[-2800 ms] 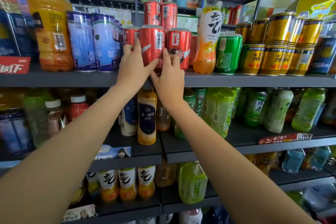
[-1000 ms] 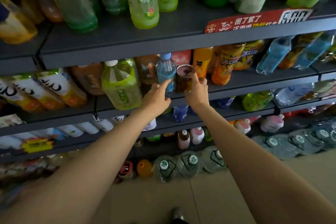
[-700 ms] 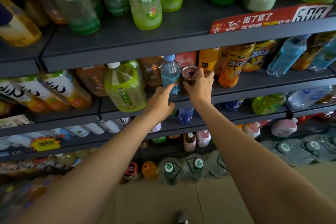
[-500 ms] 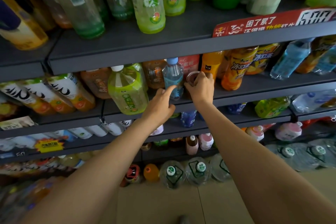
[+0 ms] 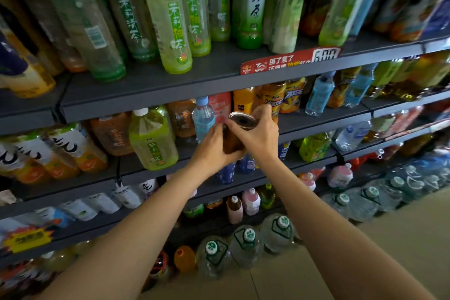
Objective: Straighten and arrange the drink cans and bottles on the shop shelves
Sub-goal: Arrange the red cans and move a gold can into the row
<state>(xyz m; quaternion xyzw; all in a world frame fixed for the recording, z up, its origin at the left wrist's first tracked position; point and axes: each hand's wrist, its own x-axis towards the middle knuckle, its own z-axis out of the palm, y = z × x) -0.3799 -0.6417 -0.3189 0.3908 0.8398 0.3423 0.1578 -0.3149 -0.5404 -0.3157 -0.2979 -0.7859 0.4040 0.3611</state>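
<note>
I see the dark grey shelves filling the frame from the upper left to the right edge, several tiers deep, with the lowest rows running into shadow at the lower left where I cannot read the goods. On the top tier in view stand tall green tea bottles, their caps cut off by the upper edge of the frame. A red price strip clips to that tier's front lip right of centre; its lower line of print is cut off. One tier down, left of centre, a squat green bottle stands upright beside a blue water bottle, whose lower part is hidden behind my left hand. Along the floor at the lower centre sit large water jugs with green caps, blurred toward the right.

At the centre of the frame both my hands hold one brown can in front of the middle tier, tilted so its silver top faces the upper left. My left hand wraps its fingers round the can's body from the left. My right hand grips the top rim from the right, fingers curled over it. Most of the can's label is hidden between the two hands, so I cannot read it
</note>
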